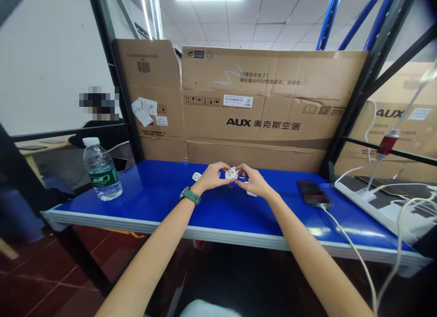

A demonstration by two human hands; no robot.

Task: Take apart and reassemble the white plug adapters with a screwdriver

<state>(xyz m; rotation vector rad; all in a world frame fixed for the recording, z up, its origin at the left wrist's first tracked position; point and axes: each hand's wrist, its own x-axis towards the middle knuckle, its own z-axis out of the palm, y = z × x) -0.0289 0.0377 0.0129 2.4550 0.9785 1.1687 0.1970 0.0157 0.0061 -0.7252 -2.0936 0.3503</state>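
Between my hands, just above the blue tabletop [164, 185], is a small white plug-like piece [231, 173]. My left hand [214, 176], with a green-banded watch on its wrist, pinches it from the left. The fingers of my right hand [251, 179] close on its right side. Small dark bits [230, 186] lie on the table just below it. Another white piece [196, 176] rests left of my left hand, and a further white piece [251, 194] is partly hidden under my right hand.
A water bottle [103, 171] stands on the left. On the right lie a dark phone [314, 193] with a white cable and a white power strip [372, 208] with cables. Cardboard [211, 126] walls off the back. Behind it at the left sits a person [99, 121].
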